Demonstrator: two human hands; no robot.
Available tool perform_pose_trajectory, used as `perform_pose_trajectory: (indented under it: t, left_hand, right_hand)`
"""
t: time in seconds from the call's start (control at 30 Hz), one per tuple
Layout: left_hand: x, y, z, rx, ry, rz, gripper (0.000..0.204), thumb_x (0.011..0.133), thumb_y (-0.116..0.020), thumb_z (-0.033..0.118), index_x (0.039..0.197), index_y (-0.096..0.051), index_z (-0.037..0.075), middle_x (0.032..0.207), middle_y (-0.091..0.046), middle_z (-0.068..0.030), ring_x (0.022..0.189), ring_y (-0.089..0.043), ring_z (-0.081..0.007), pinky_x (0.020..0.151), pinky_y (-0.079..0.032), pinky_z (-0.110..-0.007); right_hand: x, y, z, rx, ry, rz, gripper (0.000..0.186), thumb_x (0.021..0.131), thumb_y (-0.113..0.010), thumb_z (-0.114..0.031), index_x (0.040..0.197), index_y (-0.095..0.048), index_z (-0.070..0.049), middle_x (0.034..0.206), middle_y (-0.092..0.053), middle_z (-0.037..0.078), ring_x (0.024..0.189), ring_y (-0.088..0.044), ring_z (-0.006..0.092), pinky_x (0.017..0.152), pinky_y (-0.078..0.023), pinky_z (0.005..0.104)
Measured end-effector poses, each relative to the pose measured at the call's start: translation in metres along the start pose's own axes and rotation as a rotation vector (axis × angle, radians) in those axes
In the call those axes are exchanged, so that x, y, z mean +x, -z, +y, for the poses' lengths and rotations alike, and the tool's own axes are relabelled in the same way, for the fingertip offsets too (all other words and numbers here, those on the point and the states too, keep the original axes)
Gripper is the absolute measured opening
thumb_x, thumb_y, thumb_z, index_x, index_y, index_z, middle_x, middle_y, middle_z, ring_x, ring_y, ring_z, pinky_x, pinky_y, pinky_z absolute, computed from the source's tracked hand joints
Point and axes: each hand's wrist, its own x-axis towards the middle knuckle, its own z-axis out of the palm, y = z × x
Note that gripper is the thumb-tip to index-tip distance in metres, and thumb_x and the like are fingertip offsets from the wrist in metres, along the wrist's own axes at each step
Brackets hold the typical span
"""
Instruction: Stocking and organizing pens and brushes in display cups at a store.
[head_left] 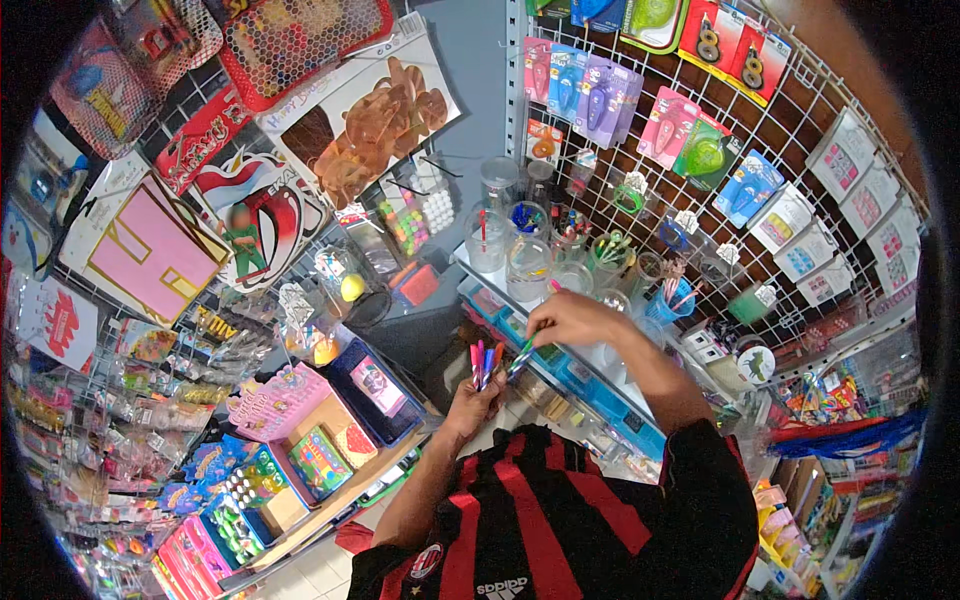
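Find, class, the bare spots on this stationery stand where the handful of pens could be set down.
Little room. The left hand grips a bunch of pens; the right hand holds one pen. A pale strip of white shelf lies bare beside the right wrist. Behind it, clear cups crowd together. The wire grid is full of hanging packs.

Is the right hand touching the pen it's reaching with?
Touching. The head view shows the right hand gripping a pen between its fingers, beside the pens bunched in the left hand.

A small bunch of slim pens with pink, blue and orange caps is standing nearly upright, caps up and fanned slightly, just in front of the shelf edge, while one more blue-green pen is tilting diagonally just beside them.
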Motion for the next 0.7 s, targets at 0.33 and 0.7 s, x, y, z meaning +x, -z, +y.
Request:
perform_pose_trajectory:
  t: [0.33, 0.7]
  left_hand:
    - [-0.010, 0.016, 0.005, -0.071, 0.026, 0.095, 0.025, 0.095, -0.058, 0.030, 0.106, -0.063, 0.009, 0.059, -0.039, 0.0076, 0.047, -0.033, -0.0043, 0.042, -0.024, -0.023]
    - [-0.018, 0.019, 0.000, -0.082, 0.025, 0.113, 0.027, 0.095, -0.059, 0.031, 0.106, -0.065, 0.007, 0.059, -0.038, 0.0082, 0.047, -0.032, -0.0047, 0.043, -0.024, -0.024]
  right_hand:
    - [0.006, 0.052, -0.001, -0.380, -0.074, 0.553, 0.015, 0.080, -0.065, -0.015, 0.090, -0.068, -0.004, 0.083, -0.067, 0.017, 0.078, -0.065, 0.0343, 0.070, -0.050, 0.0425]
    - [0.094, 0.021, 0.122, -0.761, -0.263, 0.653, 0.013, 0.080, -0.055, -0.006, 0.083, -0.067, -0.001, 0.081, -0.065, 0.024, 0.079, -0.065, 0.0410, 0.071, -0.051, 0.0493]
